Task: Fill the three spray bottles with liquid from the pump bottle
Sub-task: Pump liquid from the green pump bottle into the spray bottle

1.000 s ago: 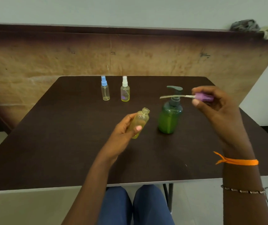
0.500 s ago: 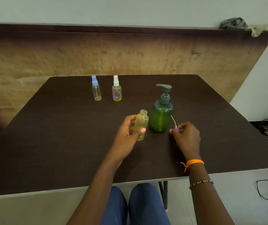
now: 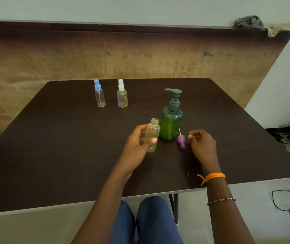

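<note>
Yellowish uncapped plastic spray bottle (image 3: 152, 134) is gripped by left hand (image 3: 138, 142); purple spray cap (image 3: 181, 141) lies at 9 o'clock of right hand (image 3: 203, 145), fingers loosely curled, holding nothing

Your left hand (image 3: 139, 141) reaches forward from a straight forearm, thumb in front and fingers curled behind the open spray bottle (image 3: 152, 134) it grips upright. Your right hand (image 3: 203, 145) sits to the right, knuckles up, fingers loosely curled and holding nothing, with an orange thread and a beaded bracelet on that wrist.
</note>
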The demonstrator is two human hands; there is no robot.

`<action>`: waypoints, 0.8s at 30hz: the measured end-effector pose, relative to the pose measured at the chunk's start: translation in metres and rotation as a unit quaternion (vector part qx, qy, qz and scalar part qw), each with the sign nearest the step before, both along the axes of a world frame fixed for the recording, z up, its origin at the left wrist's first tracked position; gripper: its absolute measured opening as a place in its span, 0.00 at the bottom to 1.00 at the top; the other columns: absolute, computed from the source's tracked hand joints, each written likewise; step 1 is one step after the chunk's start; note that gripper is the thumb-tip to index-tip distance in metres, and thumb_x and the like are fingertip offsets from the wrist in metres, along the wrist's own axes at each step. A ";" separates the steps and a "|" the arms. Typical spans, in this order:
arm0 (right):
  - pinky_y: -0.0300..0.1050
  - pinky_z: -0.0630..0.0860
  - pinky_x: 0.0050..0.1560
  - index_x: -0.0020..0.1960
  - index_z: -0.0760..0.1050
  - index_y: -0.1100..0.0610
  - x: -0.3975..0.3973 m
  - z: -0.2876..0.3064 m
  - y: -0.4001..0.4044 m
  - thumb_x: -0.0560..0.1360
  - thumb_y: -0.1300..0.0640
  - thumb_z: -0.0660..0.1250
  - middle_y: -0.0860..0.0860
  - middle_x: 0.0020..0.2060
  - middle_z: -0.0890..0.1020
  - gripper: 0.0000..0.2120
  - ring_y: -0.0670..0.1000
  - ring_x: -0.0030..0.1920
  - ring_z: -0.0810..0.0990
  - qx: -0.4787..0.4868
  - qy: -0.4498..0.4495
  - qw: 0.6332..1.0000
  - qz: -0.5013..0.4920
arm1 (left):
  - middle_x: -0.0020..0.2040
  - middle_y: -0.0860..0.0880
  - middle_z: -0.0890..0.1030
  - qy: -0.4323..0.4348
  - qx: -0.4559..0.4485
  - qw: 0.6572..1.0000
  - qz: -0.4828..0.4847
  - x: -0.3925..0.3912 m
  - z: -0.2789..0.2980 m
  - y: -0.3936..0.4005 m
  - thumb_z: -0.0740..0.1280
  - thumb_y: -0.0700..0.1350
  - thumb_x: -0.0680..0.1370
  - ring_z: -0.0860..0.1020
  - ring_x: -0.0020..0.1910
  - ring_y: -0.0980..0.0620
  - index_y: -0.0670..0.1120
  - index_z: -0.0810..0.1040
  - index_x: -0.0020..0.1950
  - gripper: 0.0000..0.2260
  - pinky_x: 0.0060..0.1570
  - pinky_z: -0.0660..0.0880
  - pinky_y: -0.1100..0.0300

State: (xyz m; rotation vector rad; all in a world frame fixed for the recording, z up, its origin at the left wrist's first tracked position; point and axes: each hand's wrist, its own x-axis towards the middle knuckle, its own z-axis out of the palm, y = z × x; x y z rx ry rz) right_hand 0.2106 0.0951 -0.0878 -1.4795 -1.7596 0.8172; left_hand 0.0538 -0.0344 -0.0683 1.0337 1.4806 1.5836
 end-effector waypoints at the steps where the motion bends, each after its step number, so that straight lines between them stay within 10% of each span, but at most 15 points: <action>1: 0.41 0.71 0.49 0.54 0.78 0.59 0.000 0.000 0.000 0.77 0.62 0.64 0.55 0.49 0.81 0.08 0.52 0.50 0.78 0.001 0.000 1.000 0.003 | 0.59 0.51 0.77 -0.001 0.001 1.000 -0.001 0.000 0.000 0.000 0.66 0.39 0.76 0.76 0.58 0.52 0.53 0.72 0.59 0.15 0.48 0.75 0.63; 24: 0.44 0.74 0.50 0.52 0.78 0.60 -0.016 -0.003 0.003 0.74 0.63 0.68 0.55 0.50 0.78 0.07 0.51 0.48 0.77 0.055 -0.062 0.994 0.066 | 0.56 0.52 0.79 -0.003 0.010 1.000 0.009 0.003 0.003 0.010 0.66 0.39 0.76 0.78 0.52 0.54 0.55 0.73 0.55 0.13 0.46 0.75 0.63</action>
